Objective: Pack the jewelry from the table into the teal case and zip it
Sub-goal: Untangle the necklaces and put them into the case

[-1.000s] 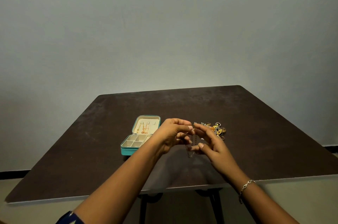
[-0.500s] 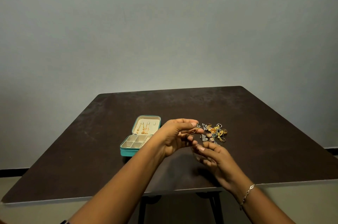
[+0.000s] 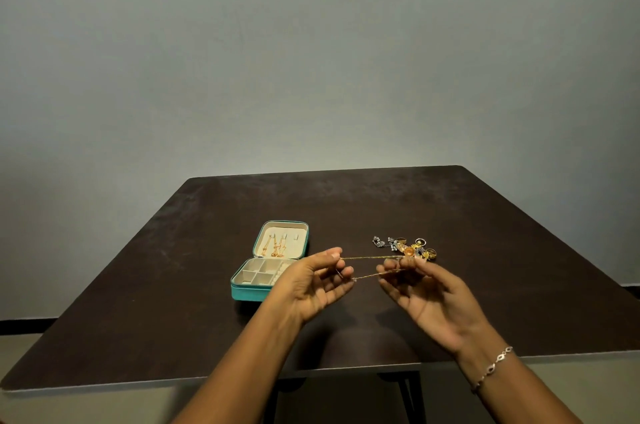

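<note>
Gingerly, my left hand (image 3: pixel 311 285) and right hand (image 3: pixel 426 295) pinched the gold chain (image 3: pixel 367 258) stretched between them, just right of the teal case (image 3: pixel 247 293); light, limp, tangle-prone, best gripped near its ends, I judged.

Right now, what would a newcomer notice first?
The left hand and right hand hold a thin gold chain taut between them over the table. The open teal case sits just left, necklaces in its lid; a jewelry pile lies beyond the right hand.
</note>
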`<state>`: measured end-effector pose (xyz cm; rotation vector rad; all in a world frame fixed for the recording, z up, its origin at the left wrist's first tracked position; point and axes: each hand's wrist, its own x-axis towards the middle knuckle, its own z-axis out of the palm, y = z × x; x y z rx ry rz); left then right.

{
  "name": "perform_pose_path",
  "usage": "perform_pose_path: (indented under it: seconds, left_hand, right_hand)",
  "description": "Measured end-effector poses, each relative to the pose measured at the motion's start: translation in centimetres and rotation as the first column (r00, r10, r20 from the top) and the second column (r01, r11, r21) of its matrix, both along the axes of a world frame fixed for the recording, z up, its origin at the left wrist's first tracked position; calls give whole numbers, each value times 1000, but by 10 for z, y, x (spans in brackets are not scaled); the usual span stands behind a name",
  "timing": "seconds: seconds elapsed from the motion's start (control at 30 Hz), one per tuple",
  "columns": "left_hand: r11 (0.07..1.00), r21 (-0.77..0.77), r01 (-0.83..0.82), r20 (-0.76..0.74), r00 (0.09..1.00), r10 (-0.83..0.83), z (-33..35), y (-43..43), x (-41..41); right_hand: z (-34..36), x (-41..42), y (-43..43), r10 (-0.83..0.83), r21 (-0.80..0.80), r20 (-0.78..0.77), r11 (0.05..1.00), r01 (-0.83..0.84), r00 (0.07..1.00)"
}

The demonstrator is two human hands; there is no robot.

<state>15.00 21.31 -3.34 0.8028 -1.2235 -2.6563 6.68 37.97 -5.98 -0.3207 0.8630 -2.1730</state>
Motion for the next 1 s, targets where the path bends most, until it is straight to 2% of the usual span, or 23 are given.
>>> perform_pose_path:
  seconds: [0.1,0.2,0.23,0.3,0.37,0.47,0.53,0.57,0.6,0.7,0.77,0.9,1.0]
  left_hand:
    - [1000,11,23,10,1000,-23,-8,-2,1]
    - [1000,-1,31,-5,1000,-31,-12,-5,0]
    - [998,-44,35,-10,999,-36,-12,-6,0]
    - [965,-261,23,-20,999,-30,-13,-11,1]
    - [849,-526,-49,-82,997,6,-9,-23,4]
    - [623,-742,-246,-233,967,105,-1,-61,5]
    - [416,-856,-309,-209,941,267,-2,-96,3]
    - [338,-900,-276,-158,928,338,-5,-113,1]
    - [306,-926,-219,-87,916,392,-9,-128,-2]
    - [394,-919,-14,162,897,410,-26,-160,-18]
    - [408,-909,90,259,887,382,-36,-169,-28]
    - [400,-898,184,342,864,369,-50,-168,-38]
    - [349,-904,248,387,824,415,-60,-162,-40]
  right_hand:
    - [14,-2,-5,4,37,-72,999,-2,997]
    - [32,-5,-16,3,162,-132,987,18,991]
    - [38,-6,-19,-12,214,-168,976,48,986]
    - [48,-11,-28,-7,319,-263,943,94,965]
    - [57,-15,-34,30,408,-356,904,126,934]
    - [66,-24,-39,96,511,-447,843,166,890]
    - [69,-31,-41,115,546,-466,817,183,877]
    - [71,-34,-42,126,562,-470,806,187,873]
    - [73,-37,-45,140,574,-474,798,184,869]
    - [81,-42,-56,184,596,-490,784,173,852]
    - [87,-44,-65,214,612,-505,772,172,837]
    - [94,-46,-84,273,627,-527,764,151,805]
    - [96,-49,-94,310,641,-541,754,145,782]
